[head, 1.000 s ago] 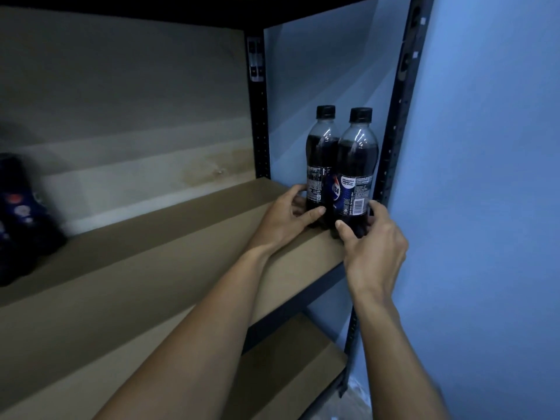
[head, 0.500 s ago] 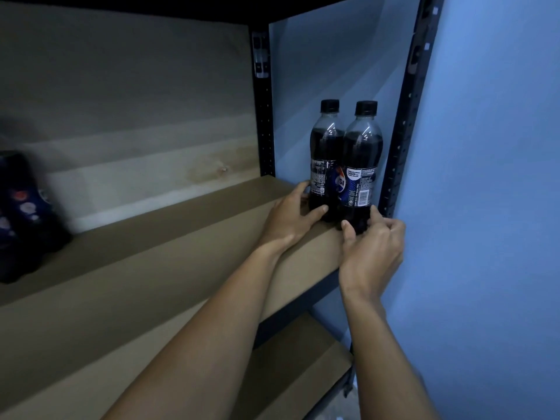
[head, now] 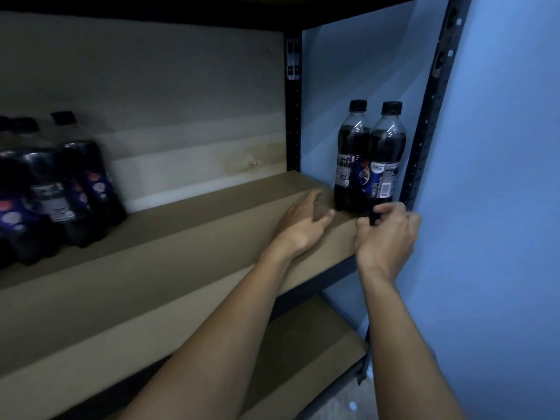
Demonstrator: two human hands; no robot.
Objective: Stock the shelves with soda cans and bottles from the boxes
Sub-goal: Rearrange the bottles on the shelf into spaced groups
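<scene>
Bottles [head: 368, 165] stand at the shelf's [head: 181, 237] right end; my left hand [head: 303, 225] and right hand [head: 386, 241] just before them; pack [head: 54, 189] far left

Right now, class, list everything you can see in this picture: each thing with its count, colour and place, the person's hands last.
Loose bottles: two, dark with black caps, right end of upper shelf.
Bottle pack: one, dark with blue labels, left end, blurred.
Shelves: two, tan, upper and lower.
Posts: two, black, right side.
Wall: one, blue, right.
Left hand: rests on upper shelf beside loose bottles.
Right hand: fingers curled at the nearer loose bottle's base.
</scene>
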